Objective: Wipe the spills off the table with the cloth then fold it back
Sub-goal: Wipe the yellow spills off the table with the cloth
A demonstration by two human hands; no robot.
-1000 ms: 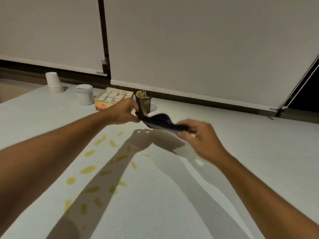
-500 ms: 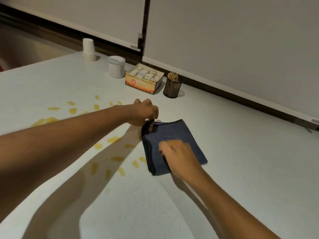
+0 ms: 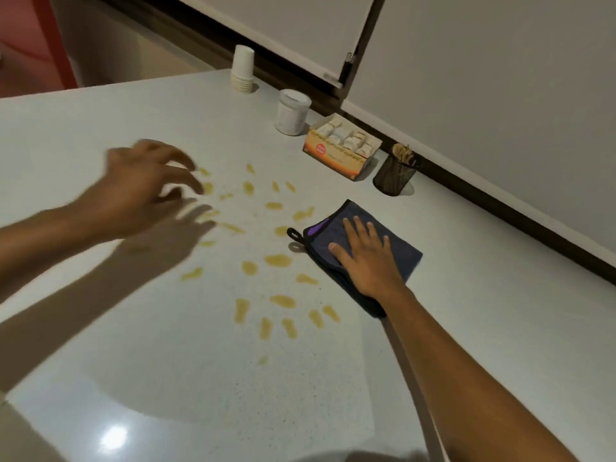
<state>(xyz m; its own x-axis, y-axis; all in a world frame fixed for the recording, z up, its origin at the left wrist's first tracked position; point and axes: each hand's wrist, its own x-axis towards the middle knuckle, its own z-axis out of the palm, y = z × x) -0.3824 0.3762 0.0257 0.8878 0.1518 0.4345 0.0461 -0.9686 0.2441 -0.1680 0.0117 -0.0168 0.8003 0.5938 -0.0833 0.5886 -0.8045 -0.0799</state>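
Note:
A dark blue folded cloth (image 3: 403,253) with a small black loop at its left corner lies flat on the white table (image 3: 166,361). My right hand (image 3: 366,258) rests palm down on the cloth with fingers spread. Several yellow spill drops (image 3: 278,260) dot the table just left of the cloth, the nearest beside its edge. My left hand (image 3: 146,185) hovers blurred above the far left drops, fingers apart, holding nothing.
Along the back edge stand a stack of white paper cups (image 3: 242,70), a white jar (image 3: 293,111), an orange box of sachets (image 3: 341,146) and a black mesh holder of sticks (image 3: 396,173). A wall with a dark skirting runs behind.
My left hand let go of the cloth's corner and swung left over the spills. My right hand now lies flat on the cloth. The view has tilted down and left.

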